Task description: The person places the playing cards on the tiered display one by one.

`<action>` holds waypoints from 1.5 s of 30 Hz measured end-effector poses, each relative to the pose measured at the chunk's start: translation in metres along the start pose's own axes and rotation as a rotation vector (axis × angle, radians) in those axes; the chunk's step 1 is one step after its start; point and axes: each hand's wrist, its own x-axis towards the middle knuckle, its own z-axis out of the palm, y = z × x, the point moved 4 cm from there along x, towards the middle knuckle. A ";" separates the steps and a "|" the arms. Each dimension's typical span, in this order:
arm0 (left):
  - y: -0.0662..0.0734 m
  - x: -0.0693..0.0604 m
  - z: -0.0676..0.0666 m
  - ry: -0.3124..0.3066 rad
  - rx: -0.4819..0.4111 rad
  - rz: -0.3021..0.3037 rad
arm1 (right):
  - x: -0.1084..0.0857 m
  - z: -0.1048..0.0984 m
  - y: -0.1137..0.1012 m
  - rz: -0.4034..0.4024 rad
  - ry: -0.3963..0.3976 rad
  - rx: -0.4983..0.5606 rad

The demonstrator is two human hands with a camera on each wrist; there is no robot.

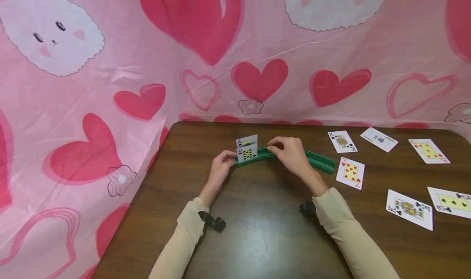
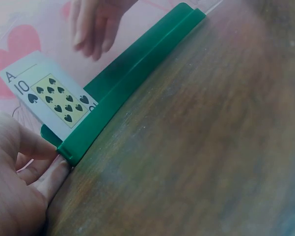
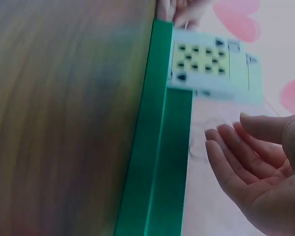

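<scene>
A curved green card holder (image 1: pixel 320 161) stands on the wooden table. At its left end two cards stand upright in it: a ten of spades (image 2: pixel 59 101) in front and an ace (image 1: pixel 243 141) mostly hidden behind it. My left hand (image 1: pixel 222 166) grips that left end of the holder, thumb and fingers against the tip. Above the holder's middle, just right of the cards, is my right hand (image 1: pixel 290 153). In the right wrist view its fingers (image 3: pixel 226 164) are loosely bent, with nothing between them and the thumb, apart from the holder.
Several cards lie face up on the right: a king of spades (image 1: pixel 342 141), a seven of hearts (image 1: pixel 351 173), a king of clubs (image 1: pixel 409 209), a diamonds card (image 1: pixel 429 151), a clubs card (image 1: pixel 451 202) and a black-and-white card (image 1: pixel 379 139). A pink heart-patterned sheet (image 1: pixel 272 41) hangs behind the table (image 1: pixel 254 238).
</scene>
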 end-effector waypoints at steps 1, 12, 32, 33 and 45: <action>0.000 0.000 0.000 0.002 0.002 -0.002 | -0.001 -0.006 0.003 -0.004 0.009 -0.014; -0.005 0.003 -0.001 0.003 -0.026 -0.006 | -0.019 -0.066 0.039 -0.010 0.150 -0.132; -0.005 0.004 -0.001 0.003 -0.181 -0.043 | -0.035 -0.148 0.136 0.459 0.219 -0.129; -0.004 0.003 -0.001 0.007 -0.185 -0.043 | -0.034 -0.149 0.140 0.471 0.214 -0.125; -0.004 0.002 0.000 -0.001 -0.159 -0.038 | -0.021 -0.144 0.172 0.610 0.083 -0.094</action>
